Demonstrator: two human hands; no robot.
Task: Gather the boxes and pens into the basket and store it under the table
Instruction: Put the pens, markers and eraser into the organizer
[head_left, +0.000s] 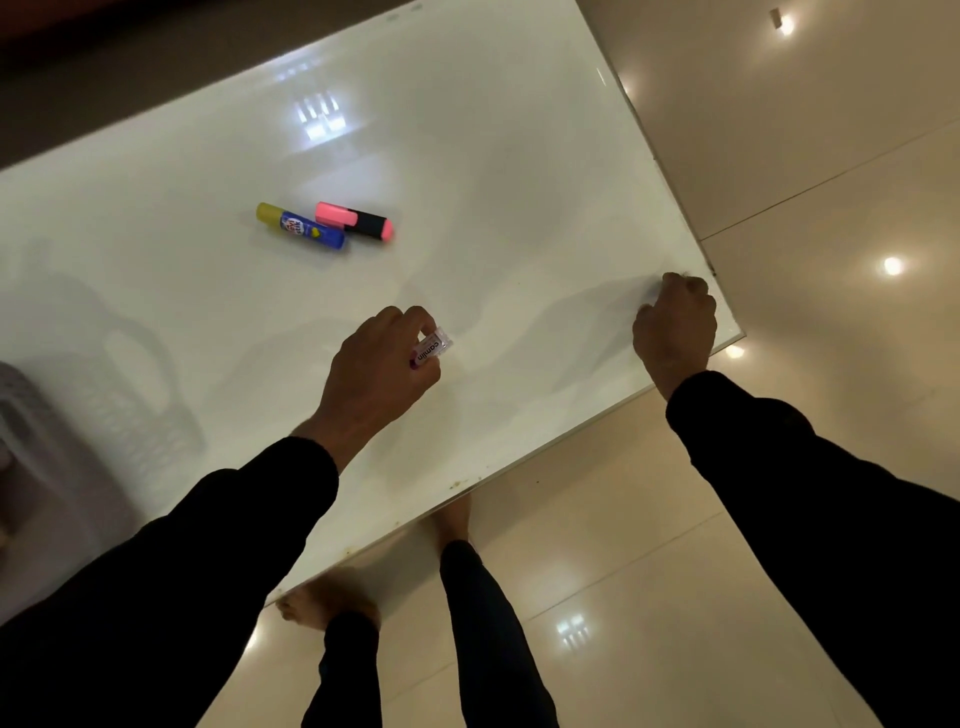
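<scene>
You are gripping a small clear Camlin box (430, 349) in your curled left hand (382, 358) above the table (519, 156), so keep it pinched firmly while carrying it left to the basket (31, 415), your fisted, seemingly empty right hand (675, 325) bracing the table's corner.

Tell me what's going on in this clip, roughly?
A person in dark sleeves stands at a glossy white table, tidying stationery. The left hand grips a small clear Camlin-labelled box just above the tabletop. The right hand rests curled near the table's corner, apparently holding nothing. A pink highlighter and a blue and yellow glue stick lie side by side further back. A pale basket sits at the left edge.
</scene>
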